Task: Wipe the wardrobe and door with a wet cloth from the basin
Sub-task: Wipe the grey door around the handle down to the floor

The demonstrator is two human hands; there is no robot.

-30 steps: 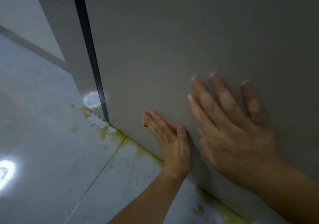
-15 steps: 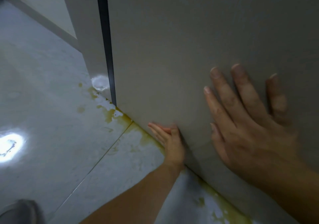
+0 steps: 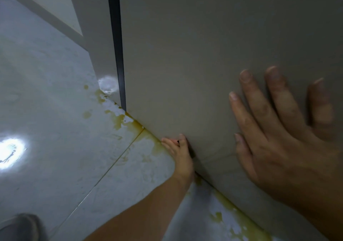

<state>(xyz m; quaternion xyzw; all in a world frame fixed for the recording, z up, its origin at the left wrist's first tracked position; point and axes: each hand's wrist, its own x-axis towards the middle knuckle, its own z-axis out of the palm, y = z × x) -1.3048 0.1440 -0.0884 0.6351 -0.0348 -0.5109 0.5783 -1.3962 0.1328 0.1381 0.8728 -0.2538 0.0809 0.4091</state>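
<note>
Sunk left hand [image 3: 181, 157], right hand [image 3: 282, 148]: two touch wardrobe [image 3: 204, 55].

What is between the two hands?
Only bare grey panel: in the head view nothing sits between the left hand, low by the floor, and the right hand, pressed flat higher up, just a faint streak.

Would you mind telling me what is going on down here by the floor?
A person is working low on a grey wardrobe panel. The right hand lies flat against it; the left hand presses along its bottom edge by the floor tiles, a pink sliver, perhaps the cloth, under its fingers. Yellowish stains mark them.
</note>
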